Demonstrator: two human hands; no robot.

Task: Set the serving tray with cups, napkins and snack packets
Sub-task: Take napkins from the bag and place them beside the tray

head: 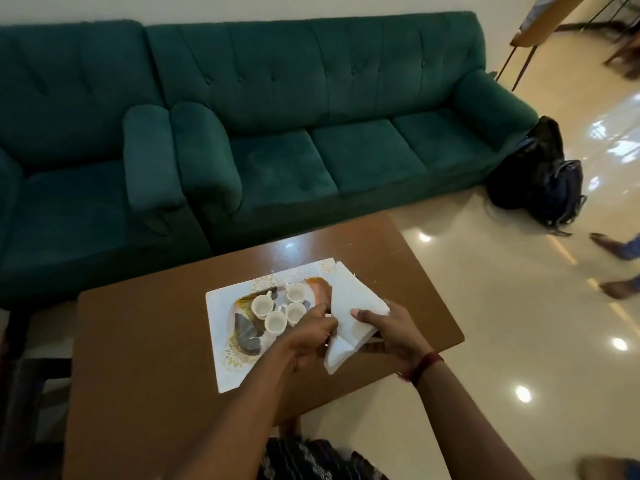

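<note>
No legible text anywhere — tray (221, 362) shows printed pattern only, no lettering.

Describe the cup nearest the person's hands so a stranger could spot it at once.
On the brown table before the green sofa lies a white patterned tray with four small white cups clustered near its middle. The cup meant is the one nearest the person, beside the left hand; the other three stand farther back.

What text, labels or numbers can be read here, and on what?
None readable.
The tray shows only a printed pattern, no words.
The napkins and cups are plain white.
The backpack is too dark and blurred to show any label.
</note>
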